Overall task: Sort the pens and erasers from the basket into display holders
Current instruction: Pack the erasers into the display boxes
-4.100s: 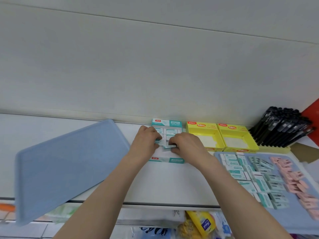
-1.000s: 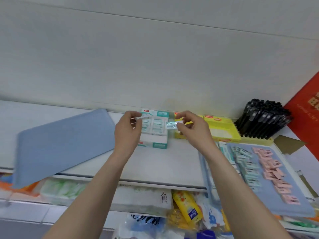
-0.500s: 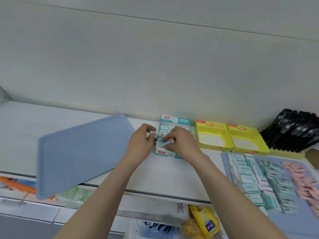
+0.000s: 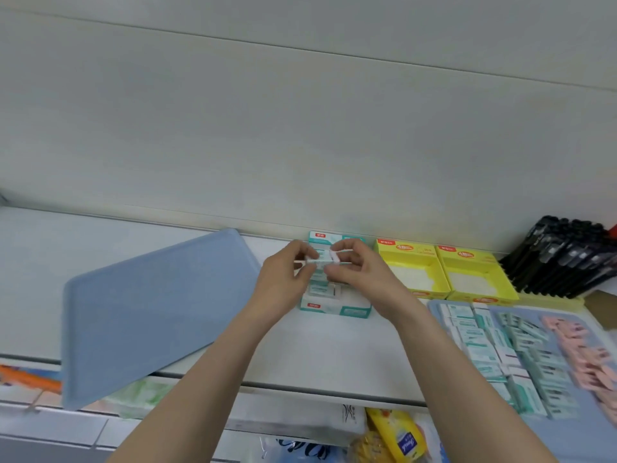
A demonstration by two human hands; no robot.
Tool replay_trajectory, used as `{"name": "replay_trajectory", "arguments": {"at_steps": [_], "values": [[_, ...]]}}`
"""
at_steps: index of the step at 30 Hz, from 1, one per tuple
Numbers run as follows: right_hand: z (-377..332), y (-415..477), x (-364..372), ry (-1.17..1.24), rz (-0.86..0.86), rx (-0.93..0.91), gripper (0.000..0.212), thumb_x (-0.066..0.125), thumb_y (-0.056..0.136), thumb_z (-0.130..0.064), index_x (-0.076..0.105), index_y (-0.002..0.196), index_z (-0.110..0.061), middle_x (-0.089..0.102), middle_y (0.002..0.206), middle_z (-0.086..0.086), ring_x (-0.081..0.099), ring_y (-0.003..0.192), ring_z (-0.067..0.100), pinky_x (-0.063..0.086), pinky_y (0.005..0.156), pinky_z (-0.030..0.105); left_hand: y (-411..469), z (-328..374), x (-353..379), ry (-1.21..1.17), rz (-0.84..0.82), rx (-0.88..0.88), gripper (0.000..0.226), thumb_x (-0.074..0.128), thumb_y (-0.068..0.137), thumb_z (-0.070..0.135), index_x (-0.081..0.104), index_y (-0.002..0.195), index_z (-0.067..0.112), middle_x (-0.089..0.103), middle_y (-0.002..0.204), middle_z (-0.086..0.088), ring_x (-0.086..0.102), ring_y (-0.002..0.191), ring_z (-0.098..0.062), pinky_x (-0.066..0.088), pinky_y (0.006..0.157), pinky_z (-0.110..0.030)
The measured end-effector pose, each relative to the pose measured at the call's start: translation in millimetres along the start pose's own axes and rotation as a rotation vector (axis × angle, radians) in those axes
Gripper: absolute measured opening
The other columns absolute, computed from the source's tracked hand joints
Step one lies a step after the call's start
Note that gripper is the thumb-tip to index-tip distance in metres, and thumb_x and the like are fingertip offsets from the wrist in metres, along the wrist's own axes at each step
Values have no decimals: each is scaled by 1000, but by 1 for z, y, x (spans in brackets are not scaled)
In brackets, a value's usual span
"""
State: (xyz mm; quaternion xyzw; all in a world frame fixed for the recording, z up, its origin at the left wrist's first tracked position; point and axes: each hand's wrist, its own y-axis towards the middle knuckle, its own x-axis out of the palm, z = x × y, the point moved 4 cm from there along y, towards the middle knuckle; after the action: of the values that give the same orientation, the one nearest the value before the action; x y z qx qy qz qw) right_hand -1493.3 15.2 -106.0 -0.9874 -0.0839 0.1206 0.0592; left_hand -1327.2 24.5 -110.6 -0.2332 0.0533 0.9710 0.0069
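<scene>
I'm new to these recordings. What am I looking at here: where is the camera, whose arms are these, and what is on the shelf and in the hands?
There is no machine here: a person works with bare hands. The single picture comes from a camera worn on the head, looking forward and down. The left hand and right hand together pinch one small eraser above a teal display box on a white shelf. To the right of that box stand two yellow boxes, then a bunch of black pens. A blue tray at the right carries rows of teal-and-white erasers and pink erasers. A second blue tray lies at the left.
</scene>
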Motion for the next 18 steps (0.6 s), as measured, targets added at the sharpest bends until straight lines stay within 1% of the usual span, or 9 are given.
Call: {"name": "replay_trajectory", "arguments": {"at_steps": [2,5,7,9,12,13,15,16,18], "values": [[-5,-1,-12,-110,16,-60,23,77,81,-8,68,98,-21,65,91,-6,61,73,5,52,74,23,2,9,8,60,-73,62,17,61,92,17,58,93,34,65,113,11,59,107,-10,53,88,-35],[-10,-4,-35,-426,106,-95,22,81,76,-14,71,92,-25,64,83,-10,53,64,0,44,67,14,7,9,19,316,-143,138,31,66,89,20,57,116,29,58,125,7,48,119,-14,40,98,-25],[-12,-7,-46,-674,88,-92,26,82,74,-18,73,96,-27,63,80,-9,57,71,8,45,67,19,9,4,23,464,-138,140,46,68,88,24,52,131,24,52,134,3,42,124,-19,32,101,-25],[-13,-11,-46,-874,21,-77,28,82,74,-21,74,100,-26,58,77,-9,55,77,14,42,69,27,9,-4,24,530,-128,119,49,67,88,25,52,135,21,48,135,-1,40,122,-22,31,103,-25],[-6,-11,-30,-969,5,-93,30,78,77,-23,73,106,-23,50,74,-16,49,82,11,32,69,23,8,-8,25,585,-155,119,48,66,89,28,54,135,20,48,133,-1,40,119,-22,31,103,-25],[-3,-11,-25,-967,20,-97,30,76,78,-24,72,108,-23,53,78,-14,50,84,12,32,70,23,8,-8,25,586,-159,124,48,66,89,28,55,135,21,48,133,-1,40,119,-22,31,102,-25],[6,-9,-18,-1000,58,-108,31,75,81,-27,70,111,-22,62,100,-4,51,98,17,34,75,24,9,-7,24,584,-165,131,47,66,89,29,56,134,21,49,133,0,41,118,-22,31,102,-25],[10,-8,-16,-1034,69,-111,32,75,81,-28,69,111,-22,61,110,-1,49,105,20,33,78,24,9,-7,24,588,-168,134,45,66,89,29,57,133,21,49,133,0,41,118,-21,32,102,-25],[14,-7,-17,-1057,86,-102,32,77,79,-31,69,110,-23,57,116,0,46,109,22,29,77,24,9,-8,23,600,-165,146,41,65,90,30,60,130,22,50,133,1,42,118,-21,33,101,-25]]}}
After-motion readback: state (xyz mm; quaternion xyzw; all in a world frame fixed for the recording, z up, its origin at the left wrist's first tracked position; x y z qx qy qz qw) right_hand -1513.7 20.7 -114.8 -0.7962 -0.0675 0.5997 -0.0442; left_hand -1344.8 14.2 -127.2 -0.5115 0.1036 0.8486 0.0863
